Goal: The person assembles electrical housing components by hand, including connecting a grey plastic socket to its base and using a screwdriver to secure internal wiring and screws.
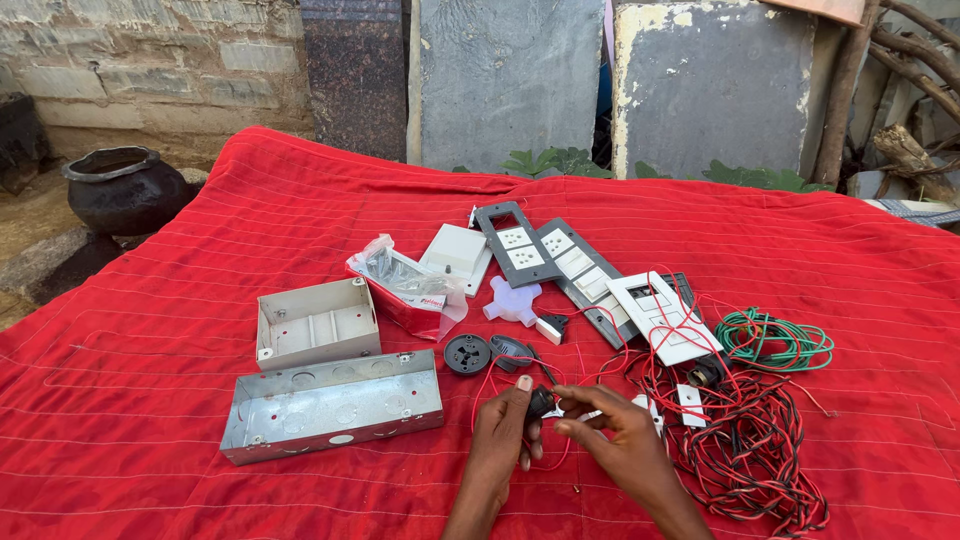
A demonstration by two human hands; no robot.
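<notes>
- Two hands meet near the front edge of the red cloth [180, 440].
- My left hand [503, 430] pinches a small black fitting [540, 402]; my right hand [625, 440] grips a thin white piece [588, 415] against it.
- I judge the step as joining wire to the fitting; next calls for steady fingertip alignment.
- Red-black wire tangle [745, 450] lies just right.
</notes>
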